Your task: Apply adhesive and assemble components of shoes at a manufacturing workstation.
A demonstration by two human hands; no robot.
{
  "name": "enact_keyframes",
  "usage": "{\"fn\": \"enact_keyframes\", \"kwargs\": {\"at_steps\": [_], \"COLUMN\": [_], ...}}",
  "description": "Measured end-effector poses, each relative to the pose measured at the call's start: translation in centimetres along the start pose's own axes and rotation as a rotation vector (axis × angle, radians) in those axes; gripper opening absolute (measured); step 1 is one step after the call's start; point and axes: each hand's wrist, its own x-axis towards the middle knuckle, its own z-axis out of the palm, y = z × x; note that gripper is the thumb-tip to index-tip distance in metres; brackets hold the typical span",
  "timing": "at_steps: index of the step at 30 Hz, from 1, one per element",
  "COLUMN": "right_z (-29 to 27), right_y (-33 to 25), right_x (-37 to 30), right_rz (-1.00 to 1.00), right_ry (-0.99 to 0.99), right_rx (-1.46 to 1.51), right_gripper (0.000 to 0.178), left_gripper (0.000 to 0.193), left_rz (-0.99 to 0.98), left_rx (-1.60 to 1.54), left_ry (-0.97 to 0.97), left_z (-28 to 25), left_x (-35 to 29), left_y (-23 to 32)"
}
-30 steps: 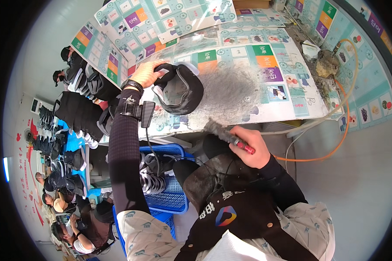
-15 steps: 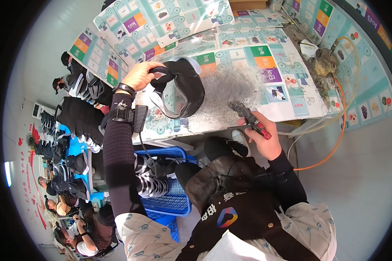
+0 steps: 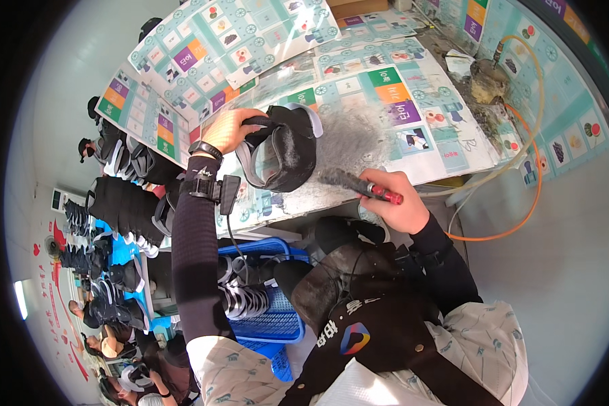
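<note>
Black cap in the left hand, dusty tool in the right

The left hand [image 3: 224, 132] is closed around the strap-like rear edge of a black cap [image 3: 292, 152], thumb and fingers pinching its upper left side. The cap sits at the left part of the tabletop [image 3: 298, 201], close to the front edge, its grey inner band showing and its pale brim turned toward the back edge. Whether it rests on the surface or is held slightly above, I cannot tell.

The right hand [image 3: 398, 203] is curled around a dark, fuzz-coated tool [image 3: 345, 181] with a red end, at the middle of the front edge. The tool's tip points left, just beside the cap; contact cannot be made out.

A grey dusty patch [image 3: 352, 128] marks the printed sheets right of the cap. An orange hose [image 3: 534, 183] curves down beyond the tabletop's right end. Below the front edge is a blue basket [image 3: 277, 317] with black-and-white items [image 3: 240, 299] inside.
</note>
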Motion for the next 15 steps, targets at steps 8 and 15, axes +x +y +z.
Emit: {"fn": "enact_keyframes", "kwargs": {"at_steps": [8,15], "right_z": [-1.0,-0.9], "right_y": [1.1,2.1], "right_x": [-0.3,-0.9], "right_rz": [0.077,0.098], "right_ry": [0.031,0.002], "right_rx": [0.106,0.093], "right_gripper": [0.024,0.024], "left_gripper": [0.03,0.03], "left_rz": [0.021,0.012], "left_rx": [-0.017,-0.028], "left_ry": [-0.01,-0.015], "left_z": [0.1,0.0], "left_x": [0.4,0.3], "left_y": [-0.4,-0.1]}}
